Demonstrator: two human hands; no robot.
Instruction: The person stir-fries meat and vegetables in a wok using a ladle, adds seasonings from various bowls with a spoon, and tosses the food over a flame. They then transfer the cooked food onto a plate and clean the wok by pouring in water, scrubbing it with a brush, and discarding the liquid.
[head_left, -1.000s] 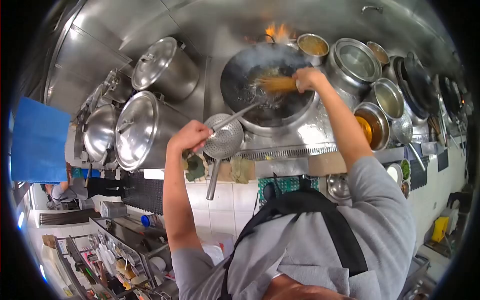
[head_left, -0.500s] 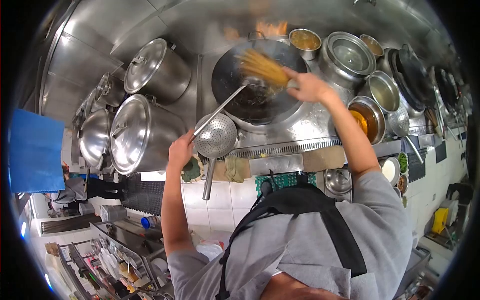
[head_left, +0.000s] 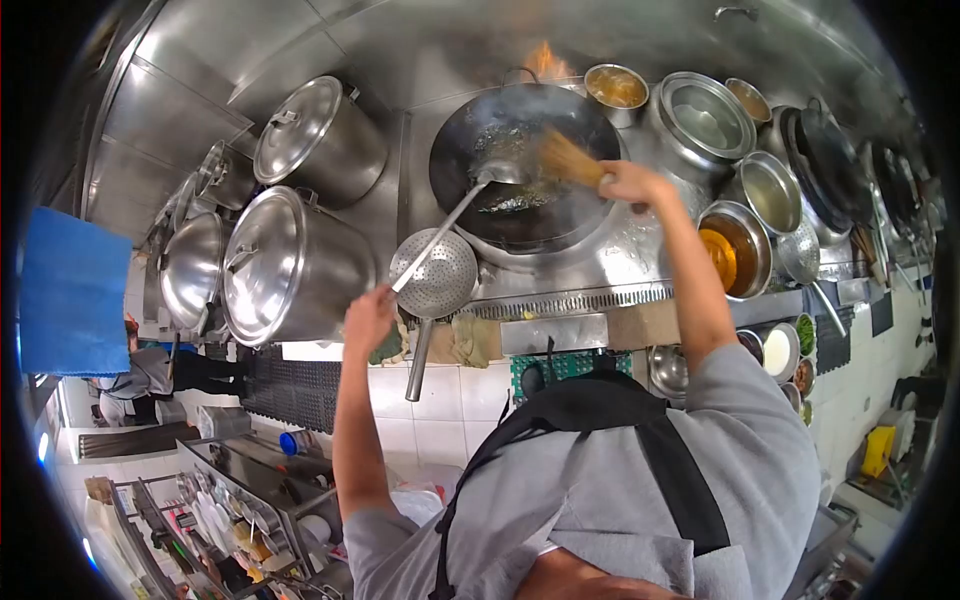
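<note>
A large black wok [head_left: 458, 150] sits on the steel range, with some liquid and wisps of smoke or steam in it. My left hand [head_left: 371, 318] grips the end of a long-handled ladle [head_left: 503, 172], whose bowl is inside the wok. In my right hand [head_left: 637, 184] is a bamboo wok brush [head_left: 568, 158], its bristles over the wok's right side, a little blurred. Under the ladle's handle, at the wok's front left, lies a perforated skimmer [head_left: 450, 285] with its handle sticking out past the range edge.
Big lidded stockpots [head_left: 312, 265] stand on the left. Flames [head_left: 547, 62] rise behind the wok. To the right are a pan of amber liquid [head_left: 752, 262], a pot [head_left: 768, 192] and a lidded pot [head_left: 705, 115]. Folded cloths [head_left: 474, 338] lie along the front edge. Another person [head_left: 145, 370] stands far left.
The brush has swung right and down within the wok, its bristles now angled less over the centre. The ladle's bowl shows more plainly, and liquid glints in the wok.
</note>
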